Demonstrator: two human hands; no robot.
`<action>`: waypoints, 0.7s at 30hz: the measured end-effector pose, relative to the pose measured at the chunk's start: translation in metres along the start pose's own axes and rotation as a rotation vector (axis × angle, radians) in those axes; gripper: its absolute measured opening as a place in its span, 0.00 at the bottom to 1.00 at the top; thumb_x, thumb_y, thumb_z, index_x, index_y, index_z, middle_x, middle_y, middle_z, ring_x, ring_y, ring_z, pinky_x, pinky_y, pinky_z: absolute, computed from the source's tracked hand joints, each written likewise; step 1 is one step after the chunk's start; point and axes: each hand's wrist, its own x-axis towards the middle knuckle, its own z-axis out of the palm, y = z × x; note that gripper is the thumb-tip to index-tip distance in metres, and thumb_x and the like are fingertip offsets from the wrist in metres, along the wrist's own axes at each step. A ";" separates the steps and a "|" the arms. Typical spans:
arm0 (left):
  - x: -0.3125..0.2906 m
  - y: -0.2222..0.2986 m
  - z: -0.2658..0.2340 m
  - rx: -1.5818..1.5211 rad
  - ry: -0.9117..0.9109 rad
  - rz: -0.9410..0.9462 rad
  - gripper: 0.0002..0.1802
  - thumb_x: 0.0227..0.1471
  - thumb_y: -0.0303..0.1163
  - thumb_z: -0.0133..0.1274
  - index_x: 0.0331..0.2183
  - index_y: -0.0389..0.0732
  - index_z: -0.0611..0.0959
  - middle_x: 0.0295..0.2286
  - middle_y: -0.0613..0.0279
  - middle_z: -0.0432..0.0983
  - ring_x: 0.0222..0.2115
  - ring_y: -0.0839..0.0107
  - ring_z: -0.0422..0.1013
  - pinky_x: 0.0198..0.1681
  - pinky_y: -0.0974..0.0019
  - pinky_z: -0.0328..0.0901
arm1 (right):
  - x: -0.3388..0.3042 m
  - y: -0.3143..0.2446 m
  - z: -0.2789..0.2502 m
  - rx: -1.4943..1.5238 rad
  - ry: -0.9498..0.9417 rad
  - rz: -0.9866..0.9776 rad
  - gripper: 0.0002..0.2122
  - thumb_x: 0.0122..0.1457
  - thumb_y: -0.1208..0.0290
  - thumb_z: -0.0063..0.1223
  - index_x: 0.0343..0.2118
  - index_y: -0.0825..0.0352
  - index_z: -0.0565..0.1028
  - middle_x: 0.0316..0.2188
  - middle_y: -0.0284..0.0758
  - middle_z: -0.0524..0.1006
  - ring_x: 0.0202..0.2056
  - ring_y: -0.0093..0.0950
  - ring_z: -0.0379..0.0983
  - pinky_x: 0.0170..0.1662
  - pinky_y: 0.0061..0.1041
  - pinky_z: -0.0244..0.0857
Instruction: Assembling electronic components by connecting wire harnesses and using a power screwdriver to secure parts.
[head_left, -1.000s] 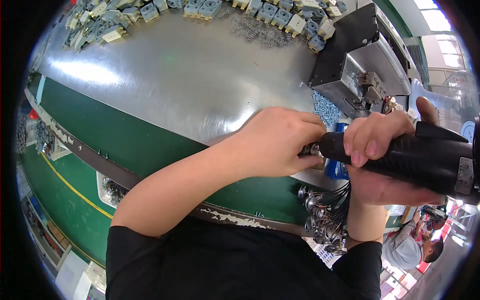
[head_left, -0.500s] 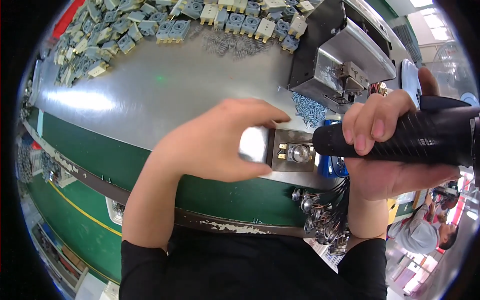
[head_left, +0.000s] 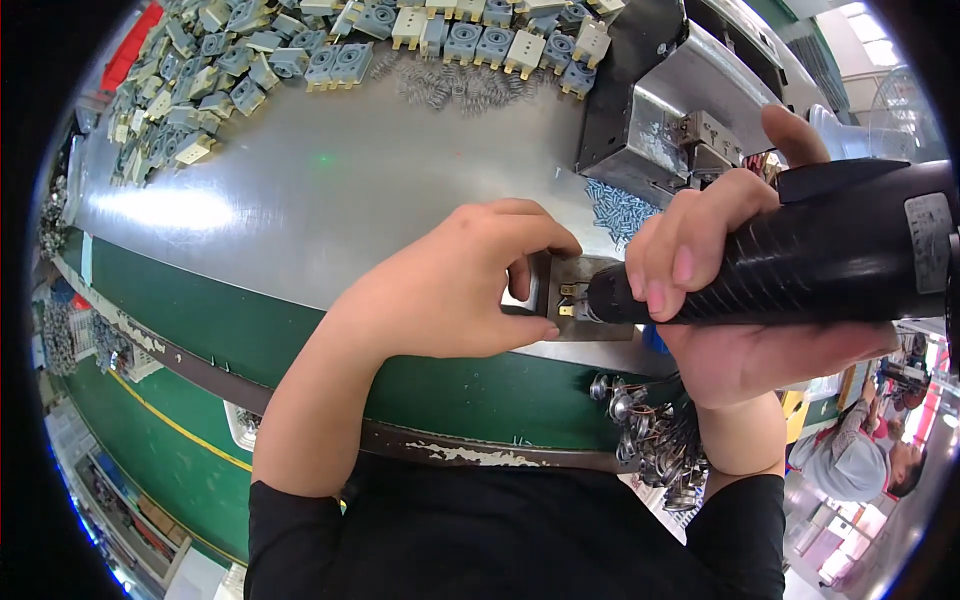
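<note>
A black electric screwdriver [head_left: 790,262] lies in the wrapped fingers of my right hand [head_left: 735,350]. Its nose points left and covers most of a small part with brass terminals [head_left: 568,300], seated on a metal block [head_left: 600,331]. My left hand [head_left: 455,275] curves around the block's left end, forefinger at its far edge and thumb at its near edge. What lies under the screwdriver's nose is hidden.
Many grey and cream switch parts [head_left: 240,60] and loose springs [head_left: 465,88] lie at the back. Blue-silver screws [head_left: 618,210] are heaped beside a metal machine [head_left: 690,110]. Round metal parts on black wires [head_left: 645,430] hang near the front edge. Another person [head_left: 850,455] sits at right.
The screwdriver has moved left, and its nose now covers the round part of the piece on the block. My left hand has shifted slightly right and closed around the block's end.
</note>
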 end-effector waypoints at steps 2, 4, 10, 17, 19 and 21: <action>0.000 0.000 -0.001 -0.004 -0.003 -0.002 0.28 0.40 0.26 0.71 0.46 0.30 0.83 0.38 0.51 0.79 0.30 0.64 0.78 0.33 0.63 0.73 | 0.000 0.003 0.001 0.065 0.021 -0.011 0.62 0.47 0.14 0.45 0.72 0.67 0.52 0.23 0.31 0.70 0.19 0.25 0.69 0.27 0.31 0.67; 0.000 0.001 -0.001 -0.008 -0.006 -0.003 0.28 0.40 0.26 0.71 0.46 0.30 0.83 0.38 0.51 0.79 0.30 0.64 0.78 0.33 0.63 0.73 | -0.001 0.009 0.002 0.128 0.041 -0.023 0.62 0.47 0.14 0.44 0.72 0.67 0.52 0.23 0.31 0.70 0.19 0.25 0.68 0.27 0.31 0.67; -0.001 -0.003 0.000 -0.021 0.006 0.017 0.28 0.40 0.27 0.71 0.46 0.30 0.83 0.38 0.53 0.79 0.29 0.64 0.77 0.34 0.63 0.73 | -0.004 0.028 0.003 0.317 0.102 -0.059 0.62 0.46 0.13 0.44 0.71 0.66 0.54 0.24 0.31 0.70 0.19 0.26 0.68 0.27 0.31 0.67; -0.001 -0.006 0.004 0.007 0.072 0.132 0.24 0.39 0.28 0.75 0.42 0.37 0.88 0.42 0.59 0.83 0.28 0.71 0.77 0.30 0.68 0.72 | -0.003 0.023 -0.008 0.409 -0.016 -0.205 0.59 0.50 0.17 0.47 0.73 0.65 0.53 0.25 0.31 0.70 0.20 0.26 0.69 0.26 0.31 0.66; 0.000 -0.002 0.007 0.003 0.065 0.114 0.20 0.40 0.28 0.75 0.39 0.37 0.89 0.42 0.58 0.83 0.28 0.70 0.77 0.30 0.68 0.72 | -0.002 0.016 -0.009 0.462 -0.041 -0.238 0.58 0.52 0.19 0.48 0.73 0.65 0.53 0.25 0.31 0.70 0.20 0.25 0.69 0.27 0.31 0.65; 0.000 0.000 0.008 0.000 0.081 0.148 0.14 0.43 0.24 0.73 0.35 0.35 0.89 0.41 0.57 0.84 0.29 0.69 0.78 0.31 0.67 0.74 | -0.004 0.009 -0.012 0.413 -0.029 -0.214 0.57 0.53 0.19 0.47 0.73 0.65 0.53 0.25 0.31 0.70 0.20 0.25 0.69 0.27 0.31 0.65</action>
